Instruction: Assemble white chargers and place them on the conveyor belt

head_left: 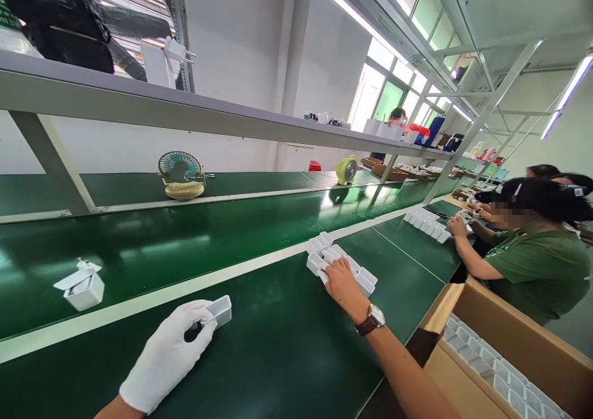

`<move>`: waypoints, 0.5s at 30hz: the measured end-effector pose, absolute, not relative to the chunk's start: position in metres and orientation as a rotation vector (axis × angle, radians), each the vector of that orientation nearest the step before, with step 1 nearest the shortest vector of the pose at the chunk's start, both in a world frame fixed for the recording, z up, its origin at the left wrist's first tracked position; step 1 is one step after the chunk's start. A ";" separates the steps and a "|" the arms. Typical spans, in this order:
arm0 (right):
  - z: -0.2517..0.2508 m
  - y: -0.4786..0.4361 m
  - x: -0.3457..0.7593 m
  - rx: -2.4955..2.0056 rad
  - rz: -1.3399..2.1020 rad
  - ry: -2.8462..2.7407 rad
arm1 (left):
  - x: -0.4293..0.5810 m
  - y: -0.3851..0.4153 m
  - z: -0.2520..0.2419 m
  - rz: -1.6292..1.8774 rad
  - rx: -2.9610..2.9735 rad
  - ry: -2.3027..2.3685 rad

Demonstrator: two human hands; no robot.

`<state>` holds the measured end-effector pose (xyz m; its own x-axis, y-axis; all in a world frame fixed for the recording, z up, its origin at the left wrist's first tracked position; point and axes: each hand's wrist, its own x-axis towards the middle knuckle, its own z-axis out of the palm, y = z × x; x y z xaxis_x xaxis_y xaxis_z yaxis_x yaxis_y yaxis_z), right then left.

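a white box [221, 312] is pinched between thumb and fingers of the gloved left hand [167, 348], on the near side of the pale strip [139, 306]. rightward, the bare right hand [341, 284] bends its fingers over clustered boxes [365, 278] just beside the strip; whether it grips one cannot be told. a carton [514, 329] holding more boxes stands farther from the strip, near a green-shirted co-worker [537, 258].

The white box [223, 309] looks smooth plastic, the glove [162, 357] matt cloth, the green surface [152, 230] glossy.
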<state>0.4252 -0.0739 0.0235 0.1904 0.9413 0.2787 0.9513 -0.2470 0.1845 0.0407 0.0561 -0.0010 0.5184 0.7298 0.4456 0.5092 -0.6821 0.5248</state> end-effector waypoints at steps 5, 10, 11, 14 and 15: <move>0.024 -0.048 0.415 -2.342 -0.497 -1.940 | 0.040 0.058 -0.004 0.956 2.442 1.029; 0.026 -0.026 0.420 -2.371 -0.454 -1.898 | 0.040 0.061 -0.007 0.942 2.439 1.019; 0.027 -0.023 0.423 -2.389 -0.438 -1.873 | 0.040 0.061 -0.008 0.942 2.440 1.013; 0.034 -0.015 0.440 -2.455 -0.374 -1.764 | 0.040 0.061 -0.011 0.965 2.447 0.989; 0.037 -0.012 0.448 -2.476 -0.345 -1.724 | 0.040 0.061 -0.011 0.976 2.452 0.986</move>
